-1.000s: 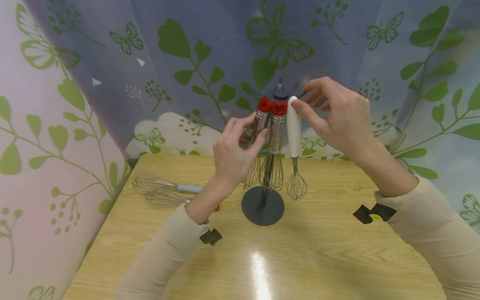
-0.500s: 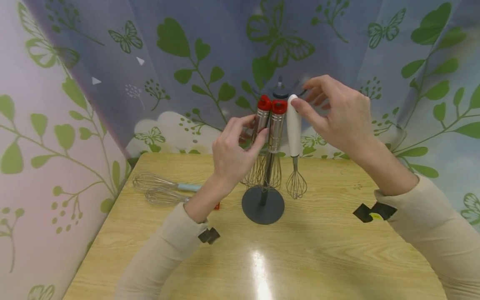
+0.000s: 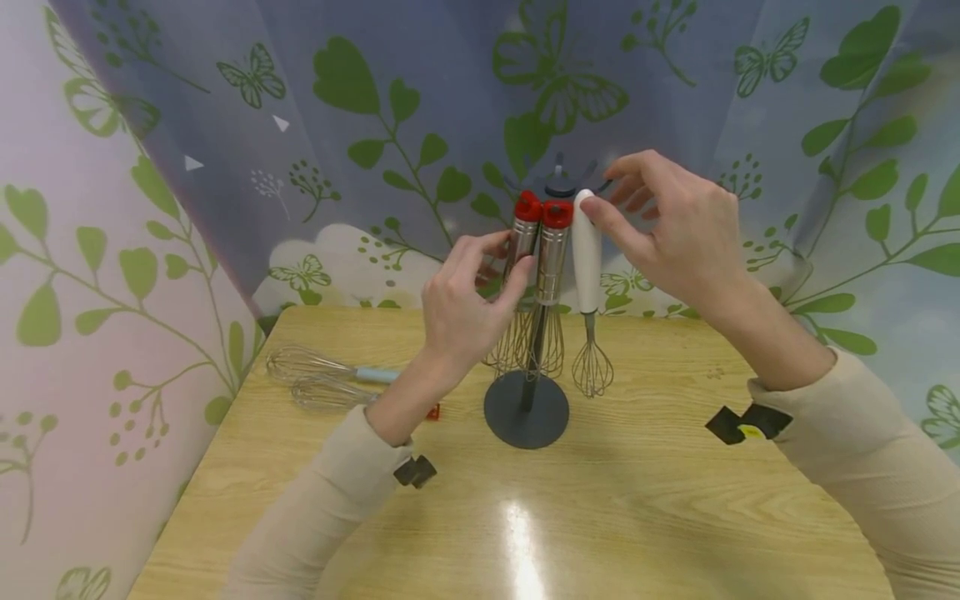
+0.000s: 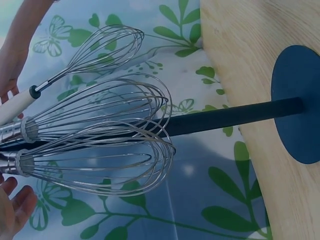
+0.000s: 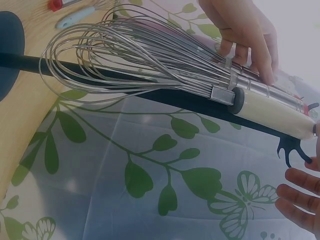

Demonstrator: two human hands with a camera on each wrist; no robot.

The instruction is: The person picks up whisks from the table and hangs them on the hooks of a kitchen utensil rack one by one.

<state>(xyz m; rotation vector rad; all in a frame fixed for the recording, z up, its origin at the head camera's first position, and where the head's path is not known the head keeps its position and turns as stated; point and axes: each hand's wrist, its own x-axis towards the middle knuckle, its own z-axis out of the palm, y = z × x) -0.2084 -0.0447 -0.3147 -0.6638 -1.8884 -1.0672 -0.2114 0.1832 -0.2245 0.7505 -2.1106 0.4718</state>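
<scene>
Two whisks with red caps and metal handles, the left red-capped whisk (image 3: 525, 227) and the middle red-capped whisk (image 3: 553, 250), hang at a dark stand (image 3: 527, 412). A white-handled whisk (image 3: 587, 258) hangs right of them, its wires downward. My left hand (image 3: 465, 296) is around the left metal handle, thumb in front and loosely bent fingers behind; the exact contact is partly hidden. My right hand (image 3: 686, 229) has its thumb at the top of the white handle. Its other fingers are spread apart from the handle, beside a hook of the stand (image 5: 292, 150).
On the wooden table (image 3: 675, 500), left of the stand, lie a blue-handled whisk (image 3: 375, 375) and another wire whisk (image 3: 326, 393), partly behind my left forearm. A patterned cloth (image 3: 420, 83) rises close behind the stand.
Hardly anything differs: both hands keep their places at the handles. The red-capped whisks have shifted slightly and their wires now overlap more than a second ago.
</scene>
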